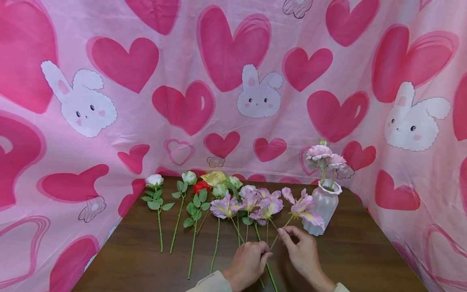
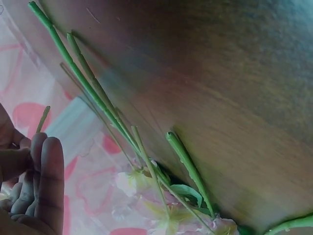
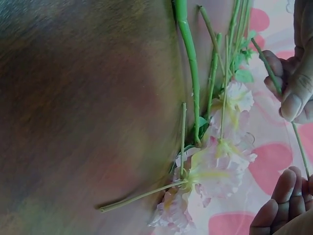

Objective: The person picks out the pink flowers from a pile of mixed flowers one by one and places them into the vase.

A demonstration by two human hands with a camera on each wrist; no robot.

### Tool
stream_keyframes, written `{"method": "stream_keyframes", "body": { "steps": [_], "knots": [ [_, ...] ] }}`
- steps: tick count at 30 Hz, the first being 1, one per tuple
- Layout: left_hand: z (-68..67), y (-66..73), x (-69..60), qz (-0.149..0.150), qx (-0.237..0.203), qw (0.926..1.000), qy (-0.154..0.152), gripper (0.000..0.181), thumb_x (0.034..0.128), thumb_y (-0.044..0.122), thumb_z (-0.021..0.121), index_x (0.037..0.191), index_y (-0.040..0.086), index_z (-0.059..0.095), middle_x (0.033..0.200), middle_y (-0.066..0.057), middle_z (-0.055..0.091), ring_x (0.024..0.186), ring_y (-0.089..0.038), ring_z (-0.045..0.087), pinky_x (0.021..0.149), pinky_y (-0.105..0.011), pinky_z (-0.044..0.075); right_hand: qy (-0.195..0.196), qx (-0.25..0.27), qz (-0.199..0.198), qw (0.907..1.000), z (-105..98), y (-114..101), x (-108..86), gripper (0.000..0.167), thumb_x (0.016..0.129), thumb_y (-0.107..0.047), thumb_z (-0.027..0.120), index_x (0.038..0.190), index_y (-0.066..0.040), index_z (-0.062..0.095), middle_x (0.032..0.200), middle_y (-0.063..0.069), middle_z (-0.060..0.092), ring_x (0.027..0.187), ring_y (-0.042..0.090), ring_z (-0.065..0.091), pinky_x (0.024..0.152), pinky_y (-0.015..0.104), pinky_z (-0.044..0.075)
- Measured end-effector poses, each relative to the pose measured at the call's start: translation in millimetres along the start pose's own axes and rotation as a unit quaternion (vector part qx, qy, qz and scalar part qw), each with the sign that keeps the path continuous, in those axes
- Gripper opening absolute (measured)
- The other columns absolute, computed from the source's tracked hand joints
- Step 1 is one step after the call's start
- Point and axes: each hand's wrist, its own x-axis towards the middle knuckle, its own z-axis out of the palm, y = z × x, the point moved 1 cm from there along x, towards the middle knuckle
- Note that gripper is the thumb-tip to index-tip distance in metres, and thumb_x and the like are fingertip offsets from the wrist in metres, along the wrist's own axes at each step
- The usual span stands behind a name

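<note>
Both hands work on one artificial iris (image 1: 302, 207) with pale purple, yellow-centred petals, its bloom leaning right in front of the vase. My left hand (image 1: 248, 261) grips its thin stem (image 3: 300, 147) low down, and a short end of the stem sticks out past the fingers in the right wrist view. Higher up, my right hand (image 1: 300, 251) pinches the stem between thumb and index finger. Several more irises (image 1: 251, 202) lie just beyond the left hand, their stems pointing back towards me. The held iris's bloom does not show in the left wrist view.
A white fluted vase (image 1: 322, 207) stands at the back right with pink flowers (image 1: 324, 156) in it. Left of the irises lie white roses (image 1: 154, 181), a red rose (image 1: 200, 186) and a yellow flower (image 1: 213, 178) on the brown table (image 1: 146, 267). A pink heart-patterned curtain (image 1: 226, 121) surrounds the table.
</note>
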Motion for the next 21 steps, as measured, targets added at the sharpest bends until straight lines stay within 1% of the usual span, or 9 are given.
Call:
{"method": "stream_keyframes", "body": {
  "steps": [2,7,10,13,16,19,21],
  "knots": [
    [-0.2,-0.5,0.0,0.001,-0.001,1.0000,0.002,0.010,0.0933,0.017,0.077,0.084,0.018,0.072,0.075,0.014,0.070,0.064,0.012,0.053,0.057,-0.010,0.041,-0.002,0.012,0.003,0.9999,-0.6,-0.2,0.9,0.019,0.092,-0.015,0.078,0.075,-0.020,0.071,0.067,0.001,0.068,0.060,0.011,0.061,0.057,0.022,0.046],
    [-1.8,-4.5,-1.1,-0.019,-0.014,0.9997,-0.005,0.012,0.0933,0.025,0.078,0.089,0.015,0.073,0.075,0.014,0.068,0.062,0.011,0.051,0.055,-0.011,0.040,0.001,0.029,-0.007,0.9996,-4.4,0.2,4.9,0.022,0.094,-0.011,0.075,0.073,-0.016,0.070,0.065,0.001,0.067,0.057,0.011,0.061,0.053,0.021,0.045],
    [-3.2,-8.4,-3.7,-0.025,-0.013,0.9996,-0.001,0.015,0.0928,0.027,0.078,0.087,0.016,0.071,0.071,0.017,0.062,0.060,0.011,0.048,0.054,-0.011,0.038,0.011,0.021,-0.015,0.9996,-8.6,0.5,8.2,0.022,0.094,-0.010,0.074,0.073,-0.016,0.070,0.065,-0.002,0.067,0.056,0.011,0.061,0.051,0.021,0.044],
    [-5.8,-12.5,-6.6,-0.027,-0.012,0.9995,0.010,0.019,0.0921,0.028,0.079,0.082,0.018,0.066,0.069,0.017,0.057,0.059,0.009,0.045,0.053,-0.012,0.036,0.020,0.009,-0.018,0.9996,-14.0,-0.6,12.0,0.022,0.095,-0.011,0.074,0.074,-0.016,0.070,0.065,-0.005,0.067,0.057,0.011,0.062,0.053,0.020,0.044],
    [-10.1,-16.5,-8.6,-0.031,-0.009,0.9993,0.019,0.019,0.0917,0.028,0.079,0.083,0.017,0.066,0.072,0.013,0.060,0.062,0.005,0.050,0.055,-0.014,0.039,0.027,0.000,-0.021,0.9994,-19.1,-1.8,15.9,0.021,0.094,-0.010,0.075,0.074,-0.016,0.071,0.065,-0.008,0.066,0.058,0.008,0.060,0.055,0.019,0.044],
    [-15.4,-20.6,-9.9,-0.044,-0.011,0.9989,0.016,0.018,0.0923,0.029,0.079,0.092,0.012,0.070,0.081,0.006,0.068,0.069,0.001,0.057,0.060,-0.017,0.045,0.038,-0.007,-0.024,0.9990,-23.6,-2.5,19.1,0.019,0.094,-0.009,0.075,0.076,-0.015,0.071,0.065,-0.010,0.065,0.057,0.008,0.061,0.055,0.019,0.043],
    [-18.8,-23.6,-10.9,-0.056,-0.008,0.9983,0.013,0.021,0.0923,0.030,0.078,0.096,0.010,0.071,0.086,0.003,0.071,0.073,-0.003,0.061,0.063,-0.021,0.049,0.044,-0.009,-0.029,0.9986,-26.8,-2.7,21.0,0.018,0.094,-0.008,0.075,0.077,-0.014,0.072,0.065,-0.011,0.066,0.058,0.010,0.062,0.054,0.018,0.043]
  ]
}}
